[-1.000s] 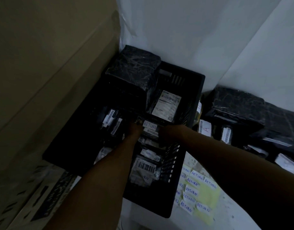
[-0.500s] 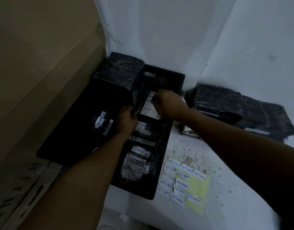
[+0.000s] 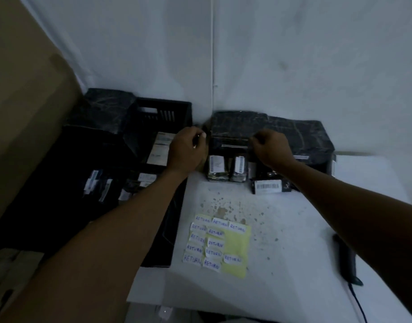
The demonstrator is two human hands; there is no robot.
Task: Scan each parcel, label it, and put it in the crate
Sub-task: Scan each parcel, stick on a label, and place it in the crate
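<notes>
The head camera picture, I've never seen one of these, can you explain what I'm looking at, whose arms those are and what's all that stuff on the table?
There is no machine here. A person wears a camera on the head, so you look forward and down along their own two arms. The left hand and the right hand both reach to a black wrapped parcel at the back of the white table, fingers curled at its front edge. It is too dark to say how firmly they grip it.

To the left stands a black crate with labelled parcels already inside. In front of the big parcel stand small packs with barcodes. Nearer you lies a yellow sheet of handwritten RETURN stickers. The dark object at the right edge is probably the scanner, with a cable.
</notes>
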